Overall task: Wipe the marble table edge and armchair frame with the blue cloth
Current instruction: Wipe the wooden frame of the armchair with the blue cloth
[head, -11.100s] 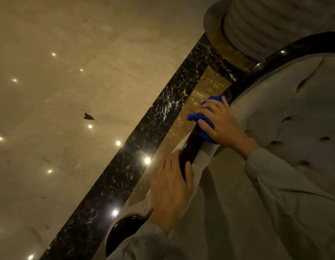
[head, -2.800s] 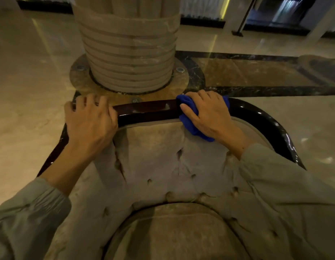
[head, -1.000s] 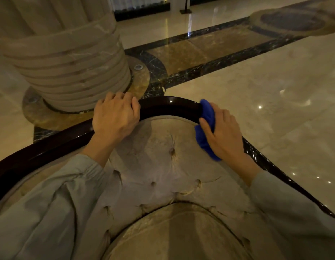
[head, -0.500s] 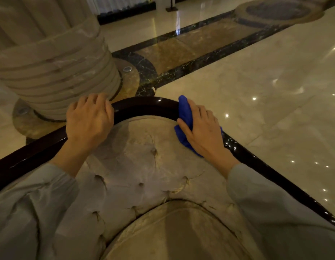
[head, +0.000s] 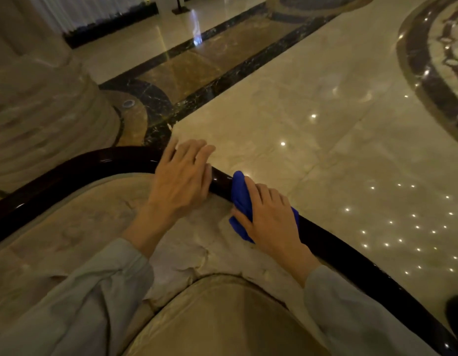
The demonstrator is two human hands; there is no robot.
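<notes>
Right hand pressing blue cloth on armchair frame, apparently.

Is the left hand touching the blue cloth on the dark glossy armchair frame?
Apart. The head view shows a bare stretch of dark glossy armchair frame between the left hand and the blue cloth under the right hand.

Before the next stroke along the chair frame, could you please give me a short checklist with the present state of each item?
1. Blue cloth under the right hand: ok, pressed to the dark frame.
2. Cloth wraps over the rail: ok, it shows on both sides of it.
3. Left hand steadies the chair: ok, it rests on the frame beside the cloth.
4. Left fingers out of the cloth's way: ok if wiping rightward.
5. Frame ahead, to the right, free of things: ok.
6. Frame already wiped is clean: cannot tell.
</notes>
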